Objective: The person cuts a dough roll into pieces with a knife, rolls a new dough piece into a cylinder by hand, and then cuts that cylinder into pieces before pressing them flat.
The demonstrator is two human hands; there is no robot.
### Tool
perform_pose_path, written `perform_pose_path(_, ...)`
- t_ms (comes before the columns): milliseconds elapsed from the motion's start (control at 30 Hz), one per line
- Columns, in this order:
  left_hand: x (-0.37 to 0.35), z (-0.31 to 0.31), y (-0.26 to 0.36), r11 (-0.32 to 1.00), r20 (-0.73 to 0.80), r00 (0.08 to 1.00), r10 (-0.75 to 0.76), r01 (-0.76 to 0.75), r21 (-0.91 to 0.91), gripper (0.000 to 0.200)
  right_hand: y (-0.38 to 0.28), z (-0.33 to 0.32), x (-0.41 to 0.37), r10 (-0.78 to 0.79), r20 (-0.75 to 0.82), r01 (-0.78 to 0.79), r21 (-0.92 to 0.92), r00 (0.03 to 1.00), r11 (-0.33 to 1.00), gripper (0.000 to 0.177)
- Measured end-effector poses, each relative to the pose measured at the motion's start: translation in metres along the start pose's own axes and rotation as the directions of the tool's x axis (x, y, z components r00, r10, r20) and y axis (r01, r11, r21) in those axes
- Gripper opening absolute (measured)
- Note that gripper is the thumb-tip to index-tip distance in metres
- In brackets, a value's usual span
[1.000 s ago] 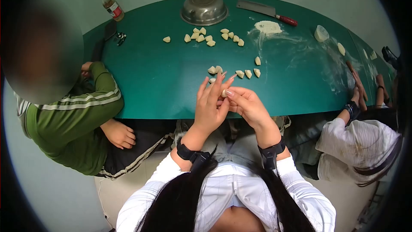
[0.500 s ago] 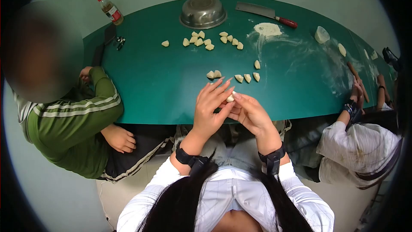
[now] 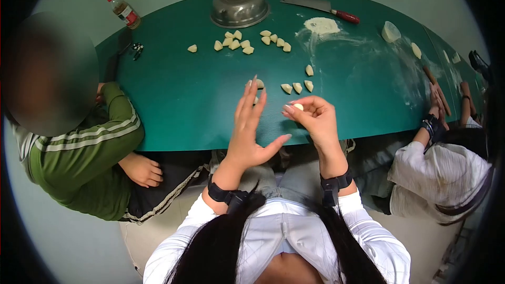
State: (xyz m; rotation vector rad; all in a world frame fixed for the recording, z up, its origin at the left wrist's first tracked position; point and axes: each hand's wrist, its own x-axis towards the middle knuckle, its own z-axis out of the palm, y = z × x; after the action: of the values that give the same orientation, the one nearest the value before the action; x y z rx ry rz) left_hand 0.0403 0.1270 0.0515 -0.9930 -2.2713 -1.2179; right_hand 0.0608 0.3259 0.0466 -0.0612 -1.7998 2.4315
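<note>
Clock read from wearer's seat. R hand (image 3: 320, 122): grip clamped on a small dough pc (image 3: 299, 107), held just above the surface (image 3: 184, 100), near its front edge. L hand (image 3: 246, 139): grip apart, fingers spread, nothing in it; fingertips partly hide a couple of pcs (image 3: 256, 100). Approx 12 o'clock from the held pc: small group of 4 pcs (image 3: 297, 88). More pcs (image 3: 234, 44) farther out, approx 11–12, w/ upside-down metal bowl (image 3: 239, 8) behind. Cleaver (image 3: 315, 2) & flour pile (image 3: 322, 25) approx 12, clear cup (image 3: 390, 31) at 1, bottle (image 3: 124, 12) at 11, co-worker's rolling pin (image 3: 436, 89) approx 2.
</note>
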Motion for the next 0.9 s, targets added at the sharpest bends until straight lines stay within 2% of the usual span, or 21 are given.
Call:
perform_pose_path(33, -0.001, -0.001, 0.000, 1.000, -0.024, 1.000, -0.004, 0.003, -0.009, 0.094, -0.002, -0.002, 0.000, -0.073, -0.058, 0.067, -0.096, 0.996, 0.993, 0.016)
perform_pose_path(100, -0.008, -0.005, -0.003, 0.999, -0.016, 0.999, -0.033, 0.033, 0.007, 0.087, -0.014, -0.014, 0.000, -0.152, -0.162, 0.058, -0.476, 0.975, 0.878, 0.015)
perform_pose_path(133, -0.011, -0.006, -0.004, 0.999, -0.012, 0.999, -0.045, 0.045, 0.015, 0.083, -0.018, -0.022, 0.001, -0.204, -0.200, 0.030, -0.641, 0.958, 0.767, 0.014)
perform_pose_path(167, -0.011, -0.009, -0.001, 0.999, -0.031, 0.998, -0.046, 0.047, 0.019, 0.073, -0.017, -0.032, 0.004, -0.373, -0.199, 0.106, -0.747, 0.906, 0.656, 0.015)
perform_pose_path(200, -0.013, -0.010, -0.003, 0.999, -0.032, 0.999, -0.042, 0.043, 0.018, 0.072, -0.019, -0.044, 0.006, -0.476, -0.098, 0.169, -0.857, 0.874, 0.487, 0.016)
perform_pose_path(267, -0.015, -0.011, -0.007, 0.999, -0.035, 0.999, -0.038, 0.039, 0.020, 0.070, -0.011, -0.070, 0.013, -0.566, 0.014, 0.232, -0.920, 0.824, 0.315, 0.016)
perform_pose_path(300, -0.012, -0.012, -0.005, 0.999, -0.050, 0.998, -0.047, 0.047, 0.015, 0.064, -0.010, -0.079, 0.016, -0.543, 0.029, 0.241, -0.915, 0.839, 0.324, 0.015)
perform_pose_path(400, -0.011, -0.012, -0.007, 0.998, -0.048, 0.998, -0.042, 0.044, 0.049, 0.059, -0.011, -0.098, 0.023, -0.604, 0.051, 0.245, -0.938, 0.795, 0.244, 0.015)
perform_pose_path(533, -0.008, -0.014, -0.008, 0.997, -0.053, 0.997, -0.054, 0.057, 0.060, 0.052, -0.016, -0.106, 0.028, -0.562, 0.012, 0.178, -0.953, 0.827, 0.243, 0.018)
perform_pose_path(600, -0.005, -0.014, -0.010, 0.995, -0.066, 0.996, -0.062, 0.067, 0.069, 0.049, -0.007, -0.108, 0.026, -0.561, 0.077, 0.204, -0.964, 0.824, 0.167, 0.020)
perform_pose_path(667, -0.006, -0.015, -0.011, 0.992, -0.073, 0.994, -0.085, 0.091, 0.084, 0.046, -0.013, -0.102, 0.015, -0.428, 0.114, 0.191, -0.972, 0.896, 0.140, 0.033)
perform_pose_path(733, -0.008, -0.015, -0.012, 0.991, -0.079, 0.992, -0.099, 0.106, 0.084, 0.043, -0.016, -0.098, 0.003, -0.359, 0.215, 0.253, -0.966, 0.908, 0.062, 0.051)
perform_pose_path(833, -0.009, -0.015, -0.015, 0.993, -0.075, 0.993, -0.093, 0.098, 0.066, 0.042, -0.028, -0.087, -0.019, -0.265, 0.182, 0.208, -0.976, 0.947, 0.071, 0.067)
perform_pose_path(900, -0.009, -0.014, -0.016, 0.993, -0.070, 0.994, -0.089, 0.094, 0.068, 0.041, -0.035, -0.092, -0.018, -0.166, 0.174, 0.197, -0.971, 0.971, 0.135, 0.071)
